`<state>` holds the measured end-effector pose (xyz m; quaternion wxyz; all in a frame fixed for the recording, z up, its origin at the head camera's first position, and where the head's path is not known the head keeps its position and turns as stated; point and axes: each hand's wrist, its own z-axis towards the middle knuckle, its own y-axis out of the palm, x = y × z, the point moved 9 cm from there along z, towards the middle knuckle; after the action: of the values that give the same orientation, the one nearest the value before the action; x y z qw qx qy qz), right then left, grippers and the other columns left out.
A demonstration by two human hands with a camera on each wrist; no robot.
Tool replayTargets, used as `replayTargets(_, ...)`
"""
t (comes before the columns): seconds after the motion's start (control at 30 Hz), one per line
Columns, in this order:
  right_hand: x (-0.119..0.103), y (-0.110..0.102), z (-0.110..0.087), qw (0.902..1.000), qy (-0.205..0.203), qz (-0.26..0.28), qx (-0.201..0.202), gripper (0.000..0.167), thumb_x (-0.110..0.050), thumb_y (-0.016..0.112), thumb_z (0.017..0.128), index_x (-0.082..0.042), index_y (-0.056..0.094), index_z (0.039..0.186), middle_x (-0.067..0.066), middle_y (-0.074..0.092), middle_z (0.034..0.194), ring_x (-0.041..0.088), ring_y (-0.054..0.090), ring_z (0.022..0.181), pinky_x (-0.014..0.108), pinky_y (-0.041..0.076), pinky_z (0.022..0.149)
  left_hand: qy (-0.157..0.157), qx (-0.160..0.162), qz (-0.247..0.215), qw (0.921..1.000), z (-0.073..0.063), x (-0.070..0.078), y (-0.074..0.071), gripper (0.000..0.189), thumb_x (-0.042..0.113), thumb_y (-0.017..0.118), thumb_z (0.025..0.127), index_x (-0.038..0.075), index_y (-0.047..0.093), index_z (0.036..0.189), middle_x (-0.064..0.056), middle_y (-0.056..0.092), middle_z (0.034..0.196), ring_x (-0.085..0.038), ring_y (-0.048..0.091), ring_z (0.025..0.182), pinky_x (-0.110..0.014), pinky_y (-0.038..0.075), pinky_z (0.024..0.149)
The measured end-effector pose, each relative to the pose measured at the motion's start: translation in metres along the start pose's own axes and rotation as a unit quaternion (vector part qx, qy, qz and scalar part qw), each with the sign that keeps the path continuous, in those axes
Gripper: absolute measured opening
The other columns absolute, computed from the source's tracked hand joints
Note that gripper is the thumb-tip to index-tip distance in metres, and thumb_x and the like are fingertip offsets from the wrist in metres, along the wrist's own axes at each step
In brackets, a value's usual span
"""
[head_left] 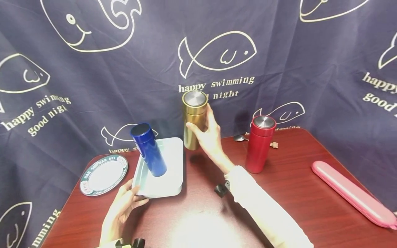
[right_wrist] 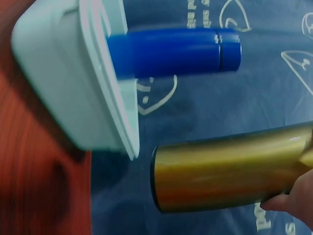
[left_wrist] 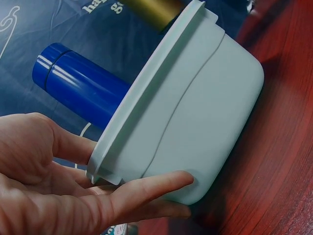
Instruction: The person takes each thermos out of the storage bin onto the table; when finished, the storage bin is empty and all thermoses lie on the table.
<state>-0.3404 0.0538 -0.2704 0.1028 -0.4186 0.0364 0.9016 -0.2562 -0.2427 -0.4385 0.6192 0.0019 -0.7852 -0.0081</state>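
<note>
My left hand (head_left: 120, 206) grips the near-left corner of a pale green plastic basin (head_left: 174, 156). In the left wrist view the thumb goes to the rim and the fingers spread under the outer wall (left_wrist: 210, 117). A blue thermos bottle (head_left: 149, 151) stands inside the basin, its lower end hidden by the wall in both wrist views. To the right of the basin, my right hand (head_left: 213, 137) grips a gold thermos bottle (head_left: 193, 120) round its upper body. The right wrist view shows that bottle's base (right_wrist: 155, 181) lifted off the table, beside the basin's rim.
On the right stands a red thermos bottle (head_left: 260, 146), with a spoon (head_left: 240, 138) and a small beige object (head_left: 274, 145) behind it. A long pink case (head_left: 353, 193) lies at the right edge. Left of the basin is a round plate (head_left: 105, 174). A dark printed curtain (head_left: 161, 69) hangs behind the table.
</note>
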Motion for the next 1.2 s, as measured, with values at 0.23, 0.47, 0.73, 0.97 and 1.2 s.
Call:
replayTargets(0.23, 0.025, -0.043, -0.010, 0.9953, 0.042, -0.081, 0.031, 0.082, -0.015, 0.083, 0.086, -0.004, 0.038, 0.155, 0.020, 0.056, 0.141, 0.032, 0.058, 0.124, 0.045, 0.044, 0.104, -0.002, 0.001, 0.002, 1.0000, -0.001, 0.000, 0.001, 0.050, -0.001, 0.034, 0.105, -0.015, 0.018, 0.150, -0.018, 0.063, 0.106, -0.031, 0.067, 0.093, -0.051, 0.056, 0.085)
replayTargets(0.47, 0.056, -0.064, -0.020, 0.9901, 0.066, -0.118, 0.039, 0.082, -0.016, 0.082, 0.087, -0.004, 0.038, 0.155, 0.022, 0.051, 0.146, 0.035, 0.052, 0.130, 0.049, 0.041, 0.108, 0.005, 0.002, 0.010, 0.9999, -0.005, 0.003, -0.001, 0.047, -0.001, 0.034, 0.106, -0.015, 0.023, 0.149, -0.017, 0.065, 0.106, -0.031, 0.068, 0.093, -0.050, 0.057, 0.084)
replayTargets(0.73, 0.079, -0.078, -0.032, 0.9852, 0.089, -0.139, 0.048, 0.082, -0.017, 0.082, 0.087, -0.002, 0.037, 0.154, 0.025, 0.050, 0.146, 0.038, 0.051, 0.131, 0.051, 0.039, 0.108, -0.002, 0.001, 0.004, 1.0000, -0.002, 0.001, 0.000, 0.049, 0.001, 0.035, 0.106, -0.014, 0.019, 0.150, -0.018, 0.064, 0.106, -0.031, 0.068, 0.093, -0.049, 0.057, 0.084)
replayTargets(0.97, 0.084, -0.080, -0.036, 0.9853, 0.090, -0.137, 0.047, 0.082, -0.017, 0.082, 0.087, -0.002, 0.038, 0.154, 0.026, 0.053, 0.142, 0.040, 0.054, 0.126, 0.053, 0.042, 0.105, 0.005, 0.006, 0.001, 1.0000, -0.001, 0.001, 0.000, 0.047, 0.000, 0.036, 0.106, -0.015, 0.022, 0.148, -0.020, 0.063, 0.106, -0.032, 0.068, 0.093, -0.050, 0.057, 0.083)
replayTargets(1.2, 0.087, -0.080, -0.037, 0.9848, 0.092, -0.141, 0.042, 0.083, -0.018, 0.083, 0.086, -0.003, 0.038, 0.154, 0.026, 0.053, 0.142, 0.040, 0.054, 0.126, 0.053, 0.044, 0.103, 0.010, 0.008, -0.003, 0.9999, -0.002, 0.001, 0.000, 0.046, -0.001, 0.036, 0.104, -0.015, 0.024, 0.147, -0.021, 0.062, 0.107, -0.032, 0.068, 0.092, -0.049, 0.057, 0.083)
